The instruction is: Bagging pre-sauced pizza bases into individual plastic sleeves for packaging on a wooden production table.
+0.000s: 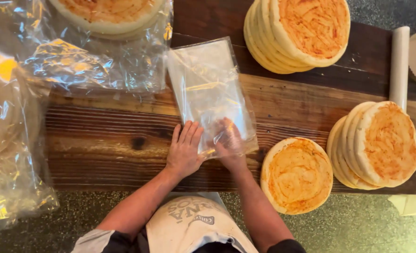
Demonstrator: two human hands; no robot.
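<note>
Clear plastic bag (pixel 210 93), flat on wooden surface (pixel 105 140), both hands at its near end.

Right hand (pixel 229 143): slipped inside the bag mouth, seen through the film; whether its grip is spread or closed cannot be told. Left hand (pixel 184 150): palm down just beside it, fingers together and extended, tips on the bag's near left corner. Bag extends away from the grip, slightly tilted. Both forearms angle inward from the near edge. Just right of the grip: single round flatbread (pixel 297 175); farther right, a flatbread stack (pixel 379 145); beyond, another stack (pixel 297 33). Left: crumpled bagged flatbreads (pixel 11 140).
</note>
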